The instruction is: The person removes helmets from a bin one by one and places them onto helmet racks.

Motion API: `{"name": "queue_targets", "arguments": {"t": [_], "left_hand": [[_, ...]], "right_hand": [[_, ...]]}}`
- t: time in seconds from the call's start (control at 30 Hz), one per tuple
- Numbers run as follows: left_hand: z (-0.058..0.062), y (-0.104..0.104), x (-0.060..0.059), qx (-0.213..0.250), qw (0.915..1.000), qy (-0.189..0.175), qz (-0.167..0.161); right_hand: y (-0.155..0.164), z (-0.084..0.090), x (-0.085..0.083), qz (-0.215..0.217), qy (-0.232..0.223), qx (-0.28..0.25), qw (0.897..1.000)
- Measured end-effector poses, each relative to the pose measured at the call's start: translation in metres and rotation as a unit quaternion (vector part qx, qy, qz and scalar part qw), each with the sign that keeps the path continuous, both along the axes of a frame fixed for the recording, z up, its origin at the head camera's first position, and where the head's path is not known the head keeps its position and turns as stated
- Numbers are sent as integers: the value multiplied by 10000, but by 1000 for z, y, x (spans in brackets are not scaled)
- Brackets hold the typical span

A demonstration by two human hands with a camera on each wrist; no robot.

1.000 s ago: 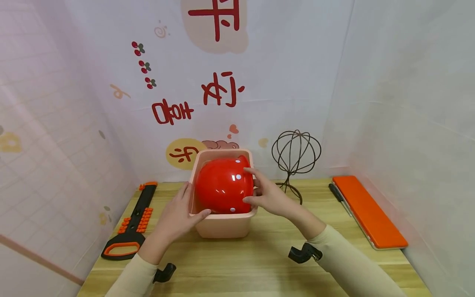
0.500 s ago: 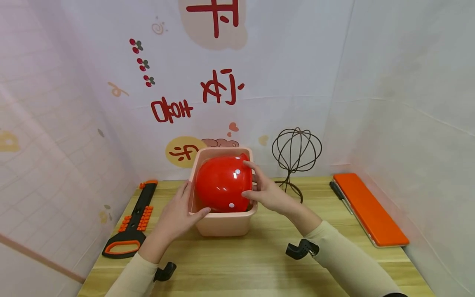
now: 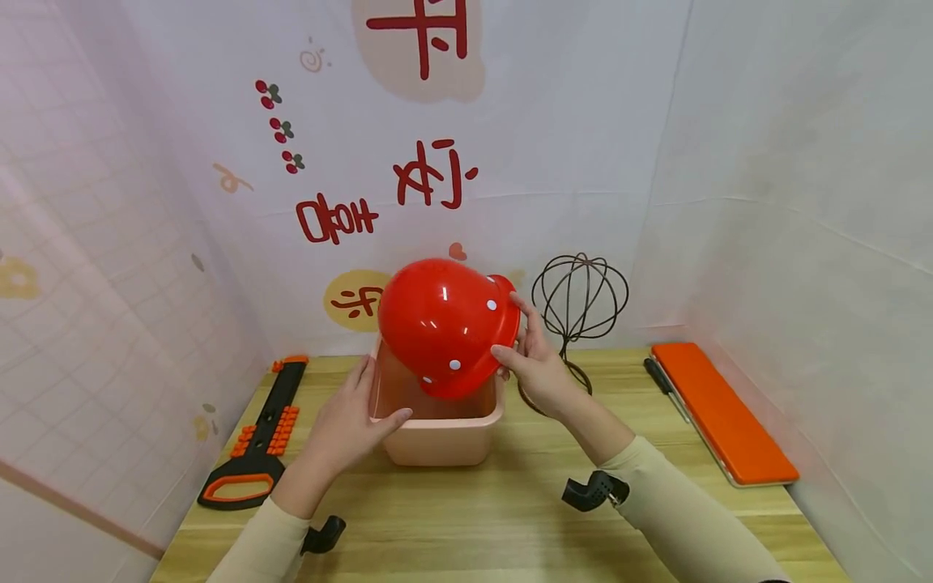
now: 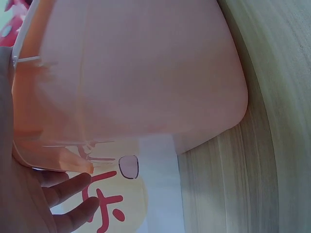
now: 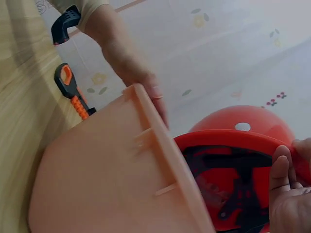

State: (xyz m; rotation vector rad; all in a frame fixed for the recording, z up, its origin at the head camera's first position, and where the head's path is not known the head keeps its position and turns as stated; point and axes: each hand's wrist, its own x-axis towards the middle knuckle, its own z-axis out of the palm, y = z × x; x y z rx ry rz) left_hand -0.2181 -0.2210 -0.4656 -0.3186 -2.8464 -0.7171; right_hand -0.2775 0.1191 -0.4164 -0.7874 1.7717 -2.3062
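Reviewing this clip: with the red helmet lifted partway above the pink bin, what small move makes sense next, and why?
Probably lift a little higher. The right hand grips the red helmet by its brim, tilted, its lower edge seemingly just over the pink bin. The left hand steadies the bin's rim, so it should stay put.

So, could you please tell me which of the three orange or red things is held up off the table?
The red helmet, which the right hand holds above the pink tub. The orange-and-black saw and the flat orange case lie on the table.
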Motion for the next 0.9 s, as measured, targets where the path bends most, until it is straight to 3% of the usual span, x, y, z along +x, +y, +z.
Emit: {"name": "queue_targets", "arguments": {"t": [0.33, 0.9], "left_hand": [[0, -3, -4, -69, 9999, -109, 113], [0, -5, -4, 36, 9998, -124, 149]], "right_hand": [[10, 27, 2, -285, 762, -580, 9950], [39, 66, -4, -783, 1261, -1540, 9769]]}}
